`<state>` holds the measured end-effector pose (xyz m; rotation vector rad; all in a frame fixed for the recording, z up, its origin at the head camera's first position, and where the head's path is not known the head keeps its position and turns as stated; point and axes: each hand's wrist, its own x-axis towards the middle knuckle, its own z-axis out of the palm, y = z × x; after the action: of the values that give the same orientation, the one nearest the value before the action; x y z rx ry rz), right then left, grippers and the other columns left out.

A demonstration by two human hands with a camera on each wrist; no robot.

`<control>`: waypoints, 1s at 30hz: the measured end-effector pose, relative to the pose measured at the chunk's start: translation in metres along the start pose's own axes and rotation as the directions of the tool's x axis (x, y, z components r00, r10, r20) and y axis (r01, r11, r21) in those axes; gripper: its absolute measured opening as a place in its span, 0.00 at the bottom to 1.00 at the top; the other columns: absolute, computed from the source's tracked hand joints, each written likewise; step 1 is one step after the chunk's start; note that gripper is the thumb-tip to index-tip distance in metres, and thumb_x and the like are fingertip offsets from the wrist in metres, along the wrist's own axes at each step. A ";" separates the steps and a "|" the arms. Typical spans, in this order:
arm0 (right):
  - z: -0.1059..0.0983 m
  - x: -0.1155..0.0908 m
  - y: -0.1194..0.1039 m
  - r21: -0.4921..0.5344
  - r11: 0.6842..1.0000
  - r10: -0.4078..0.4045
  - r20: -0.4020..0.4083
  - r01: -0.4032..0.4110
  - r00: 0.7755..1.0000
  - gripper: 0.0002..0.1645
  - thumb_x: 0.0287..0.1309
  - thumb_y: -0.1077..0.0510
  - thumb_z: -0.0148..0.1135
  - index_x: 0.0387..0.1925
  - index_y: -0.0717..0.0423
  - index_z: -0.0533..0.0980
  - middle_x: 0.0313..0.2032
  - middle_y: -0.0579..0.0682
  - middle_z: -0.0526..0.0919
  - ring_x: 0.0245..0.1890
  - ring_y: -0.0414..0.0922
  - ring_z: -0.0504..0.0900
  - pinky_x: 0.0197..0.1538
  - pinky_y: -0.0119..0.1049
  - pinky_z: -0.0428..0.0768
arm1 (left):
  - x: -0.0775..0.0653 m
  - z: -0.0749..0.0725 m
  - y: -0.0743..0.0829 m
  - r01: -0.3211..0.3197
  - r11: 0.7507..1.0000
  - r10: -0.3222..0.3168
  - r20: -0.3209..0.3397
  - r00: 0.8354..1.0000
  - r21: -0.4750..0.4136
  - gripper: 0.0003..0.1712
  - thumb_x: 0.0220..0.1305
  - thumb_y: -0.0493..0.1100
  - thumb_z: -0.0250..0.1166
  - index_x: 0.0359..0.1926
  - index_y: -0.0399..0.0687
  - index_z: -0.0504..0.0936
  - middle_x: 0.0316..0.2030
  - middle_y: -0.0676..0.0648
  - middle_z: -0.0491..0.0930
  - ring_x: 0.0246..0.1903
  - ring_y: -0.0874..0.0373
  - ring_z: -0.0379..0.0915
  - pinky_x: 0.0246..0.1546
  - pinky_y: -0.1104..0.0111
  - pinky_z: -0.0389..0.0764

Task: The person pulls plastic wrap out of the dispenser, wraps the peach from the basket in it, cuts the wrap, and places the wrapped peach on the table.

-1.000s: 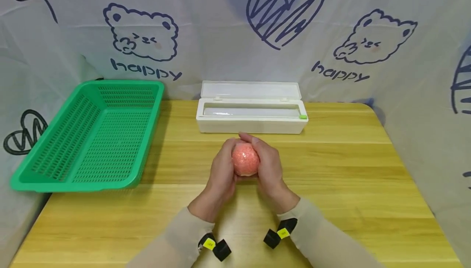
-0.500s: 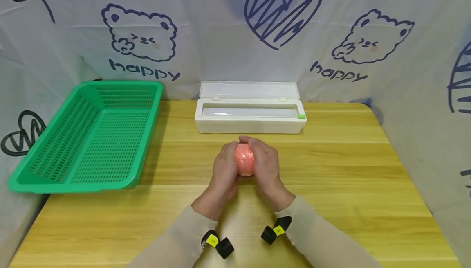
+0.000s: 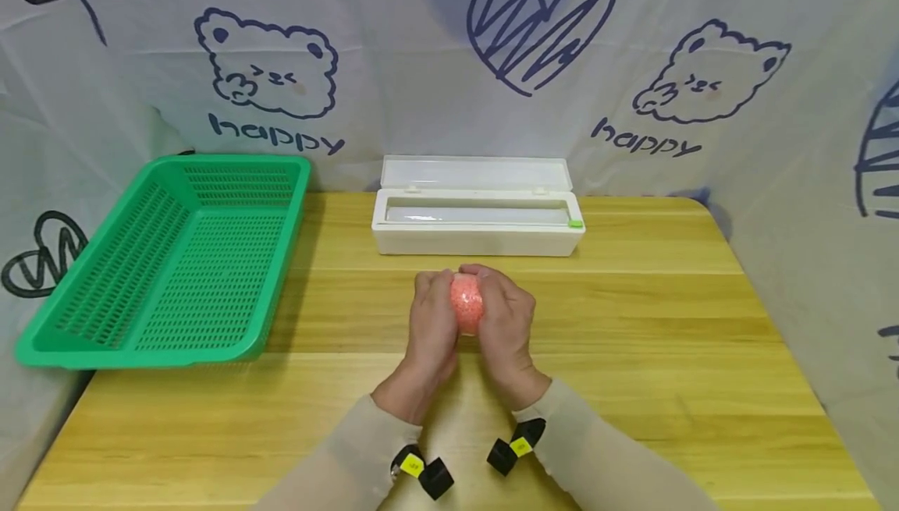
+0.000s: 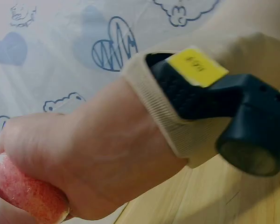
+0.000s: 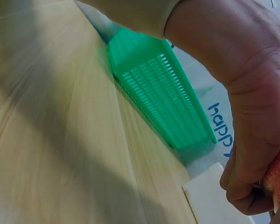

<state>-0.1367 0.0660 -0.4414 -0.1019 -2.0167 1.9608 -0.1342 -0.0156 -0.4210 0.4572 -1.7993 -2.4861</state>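
Observation:
A round, glossy pink-red speckled fruit (image 3: 467, 304), much like an apple, is cupped between both hands over the middle of the table. My left hand (image 3: 431, 320) wraps its left side, and my right hand (image 3: 507, 320) wraps its right side, with fingers curled over the far side. Only a strip of the fruit shows between the hands. In the left wrist view the fruit (image 4: 30, 191) looks shiny and streaked, with a yellowish end under the palm. The right wrist view catches a red edge of the fruit (image 5: 277, 175) beside the curled fingers of the right hand (image 5: 256, 112).
Behind the hands stands a long white cling film dispenser (image 3: 481, 243), lid raised, with a green slider at its right end. A green slotted basket (image 3: 256, 347) sits at the left of the wooden table (image 3: 667, 324). Patterned cloth (image 3: 421, 66) hangs around the back and sides.
Both hands have closed further around the fruit and turned inward, so less of it shows. The wrists have come closer together. The basket and dispenser stay put.

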 end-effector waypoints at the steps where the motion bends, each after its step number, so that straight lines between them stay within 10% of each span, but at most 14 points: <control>1: 0.000 0.000 -0.001 -0.004 1.000 -0.001 0.002 0.001 1.000 0.21 0.74 0.54 0.52 0.41 0.56 0.91 0.44 0.51 0.93 0.42 0.39 0.87 0.39 0.28 0.84 | 0.000 0.000 0.001 0.001 1.000 -0.001 -0.012 1.000 -0.004 0.09 0.77 0.45 0.51 0.40 0.44 0.69 0.42 0.45 0.70 0.42 0.56 0.68 0.37 0.73 0.75; 6: -0.001 0.009 -0.003 0.126 0.984 0.113 0.130 -0.129 0.985 0.23 0.75 0.52 0.51 0.44 0.60 0.89 0.46 0.51 0.92 0.48 0.42 0.86 0.48 0.31 0.84 | 0.004 -0.003 0.003 0.028 0.998 -0.031 -0.044 0.999 -0.054 0.08 0.77 0.43 0.52 0.41 0.43 0.72 0.43 0.46 0.72 0.45 0.56 0.69 0.43 0.72 0.76; 12: -0.005 0.024 -0.001 0.402 0.790 0.368 0.293 -0.463 0.883 0.21 0.72 0.56 0.53 0.49 0.67 0.86 0.49 0.54 0.88 0.57 0.49 0.82 0.64 0.41 0.79 | 0.008 -0.011 0.005 0.161 0.980 -0.150 0.099 0.984 -0.119 0.17 0.83 0.47 0.48 0.59 0.38 0.71 0.56 0.44 0.70 0.52 0.56 0.70 0.50 0.72 0.79; 19: -0.006 0.022 -0.001 0.297 0.866 0.367 0.171 -0.403 0.914 0.19 0.68 0.57 0.56 0.47 0.66 0.88 0.48 0.55 0.89 0.53 0.49 0.84 0.61 0.41 0.80 | 0.009 -0.009 -0.002 0.229 0.965 -0.213 0.135 0.968 -0.124 0.20 0.84 0.49 0.48 0.60 0.37 0.73 0.54 0.46 0.71 0.48 0.59 0.72 0.45 0.74 0.82; 30: -0.006 0.025 0.002 0.417 0.805 0.374 0.195 -0.422 0.907 0.21 0.71 0.61 0.48 0.56 0.66 0.81 0.42 0.53 0.92 0.53 0.47 0.88 0.59 0.37 0.83 | 0.013 -0.007 -0.001 0.222 0.959 -0.205 0.111 0.972 -0.178 0.15 0.81 0.43 0.49 0.55 0.37 0.74 0.51 0.47 0.72 0.48 0.60 0.73 0.46 0.73 0.83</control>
<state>-0.1585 0.0791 -0.4385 -0.3471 -1.6298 2.7056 -0.1445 -0.0243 -0.4267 0.5623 -1.5961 -2.8347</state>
